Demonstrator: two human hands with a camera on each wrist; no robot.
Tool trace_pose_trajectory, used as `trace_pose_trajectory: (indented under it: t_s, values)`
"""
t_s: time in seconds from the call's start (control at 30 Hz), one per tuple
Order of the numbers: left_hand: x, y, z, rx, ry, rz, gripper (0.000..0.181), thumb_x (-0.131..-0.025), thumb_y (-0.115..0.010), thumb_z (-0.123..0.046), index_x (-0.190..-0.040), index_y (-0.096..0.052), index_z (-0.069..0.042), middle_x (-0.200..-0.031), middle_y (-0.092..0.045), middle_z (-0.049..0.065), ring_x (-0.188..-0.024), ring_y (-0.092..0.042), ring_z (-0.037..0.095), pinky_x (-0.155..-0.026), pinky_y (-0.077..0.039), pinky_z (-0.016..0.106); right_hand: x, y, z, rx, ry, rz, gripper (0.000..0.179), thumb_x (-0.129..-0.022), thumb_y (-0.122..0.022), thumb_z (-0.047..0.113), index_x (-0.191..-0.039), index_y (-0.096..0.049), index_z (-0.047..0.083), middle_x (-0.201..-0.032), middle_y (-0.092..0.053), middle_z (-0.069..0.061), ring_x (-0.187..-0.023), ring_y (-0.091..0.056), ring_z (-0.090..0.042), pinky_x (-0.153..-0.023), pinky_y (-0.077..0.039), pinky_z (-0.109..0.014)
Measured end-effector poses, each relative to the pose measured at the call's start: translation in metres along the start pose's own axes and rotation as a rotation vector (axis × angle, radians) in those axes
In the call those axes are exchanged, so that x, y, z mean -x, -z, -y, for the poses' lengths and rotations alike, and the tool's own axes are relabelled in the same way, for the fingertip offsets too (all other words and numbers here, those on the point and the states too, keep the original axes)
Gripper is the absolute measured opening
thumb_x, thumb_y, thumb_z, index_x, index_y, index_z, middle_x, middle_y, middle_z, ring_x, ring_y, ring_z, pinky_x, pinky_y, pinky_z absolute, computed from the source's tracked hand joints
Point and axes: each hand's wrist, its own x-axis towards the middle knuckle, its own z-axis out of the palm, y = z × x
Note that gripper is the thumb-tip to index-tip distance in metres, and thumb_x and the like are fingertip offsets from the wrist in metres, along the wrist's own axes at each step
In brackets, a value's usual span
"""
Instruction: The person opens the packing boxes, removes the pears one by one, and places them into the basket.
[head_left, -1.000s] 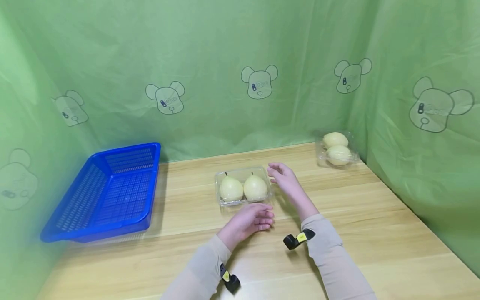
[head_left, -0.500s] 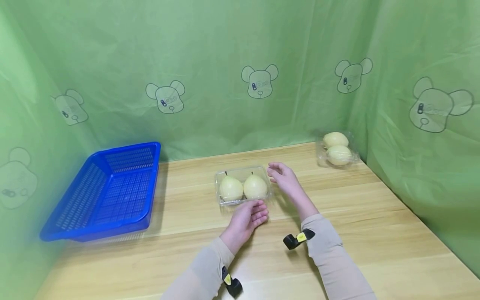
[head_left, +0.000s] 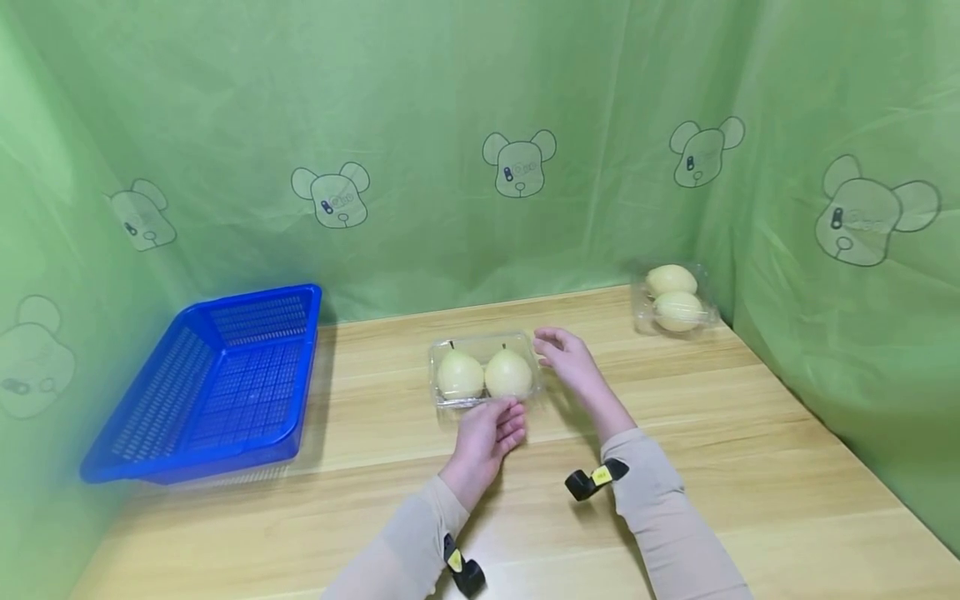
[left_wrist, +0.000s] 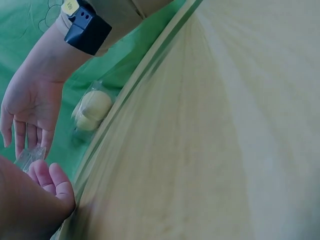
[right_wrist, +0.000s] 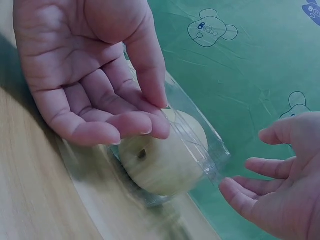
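Observation:
A clear plastic box [head_left: 483,340] with two pale yellow pears [head_left: 461,375] stands mid-table. At its front edge is my left hand [head_left: 483,437]. In the right wrist view, the left thumb and index fingertip pinch the box's lid edge [right_wrist: 187,132], and the other fingers curl loosely below. My right hand [head_left: 570,360] stays beside the box's right side with bent, spread fingers. Its fingertips reach the box corner [left_wrist: 32,157] in the left wrist view. One pear [right_wrist: 160,165] shows through the plastic from the right wrist.
A blue perforated basket [head_left: 296,417] sits at the left. Another clear box [head_left: 641,312] with two pears [head_left: 678,310] is in the back right corner. Green curtain [head_left: 420,250] walls the wooden table [head_left: 750,467] at the back and sides.
My left hand has moved up to the box's front edge, then slid a little left along it. The box has shifted slightly left. My right hand has hardly moved.

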Motion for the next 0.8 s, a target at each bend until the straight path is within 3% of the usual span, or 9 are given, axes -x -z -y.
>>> trace_pose_trajectory:
  t_s: [0.2, 0.4, 0.5, 0.7, 0.8]
  values:
    - [0.002, -0.001, 0.001, 0.004, 0.007, -0.006, 0.019, -0.094, -0.057, -0.013, -0.106, -0.065, 0.000, -0.084, -0.071, 0.002, -0.073, -0.063, 0.010, -0.070, -0.056, 0.024, -0.002, 0.000, -0.003, -0.134, -0.070, -0.005, 0.048, -0.101, -0.047, 0.016, -0.141, -0.040, -0.008, -0.144, -0.044, -0.028, -0.129, -0.050, -0.039, -0.112, -0.042, -0.044]
    - [0.002, -0.001, 0.000, 0.003, -0.004, -0.004, 0.021, -0.094, -0.058, -0.014, -0.107, -0.065, 0.001, -0.082, -0.070, 0.001, -0.071, -0.062, 0.010, -0.068, -0.056, 0.024, -0.004, 0.004, -0.004, -0.327, -0.155, 0.009, 0.052, -0.100, -0.047, 0.013, -0.146, -0.031, -0.008, -0.142, -0.042, -0.026, -0.110, -0.060, -0.021, -0.109, -0.045, -0.033]
    - [0.001, -0.001, 0.001, -0.004, -0.008, -0.008, 0.020, -0.093, -0.058, -0.014, -0.104, -0.066, 0.000, -0.081, -0.070, 0.001, -0.069, -0.062, 0.009, -0.067, -0.056, 0.024, -0.005, 0.006, -0.006, -0.349, -0.173, 0.009, 0.053, -0.100, -0.048, 0.012, -0.146, -0.031, -0.008, -0.141, -0.043, -0.026, -0.105, -0.061, -0.018, -0.103, -0.050, -0.027]
    - [-0.002, -0.001, 0.002, -0.026, -0.015, -0.011, 0.022, -0.091, -0.057, -0.012, -0.106, -0.065, 0.004, -0.078, -0.068, 0.000, -0.066, -0.061, 0.008, -0.065, -0.056, 0.023, -0.005, 0.010, -0.012, -0.365, -0.209, 0.022, 0.050, -0.102, -0.042, 0.015, -0.146, -0.031, -0.007, -0.144, -0.042, -0.030, -0.116, -0.058, -0.026, -0.098, -0.052, -0.024]
    - [-0.003, 0.000, 0.002, -0.035, -0.016, -0.014, 0.025, -0.091, -0.057, -0.011, -0.108, -0.063, 0.005, -0.077, -0.068, 0.000, -0.064, -0.060, 0.007, -0.064, -0.056, 0.022, -0.006, 0.012, -0.015, -0.382, -0.229, 0.032, 0.050, -0.102, -0.043, 0.015, -0.146, -0.031, -0.007, -0.144, -0.042, -0.031, -0.109, -0.061, -0.022, -0.096, -0.053, -0.023]
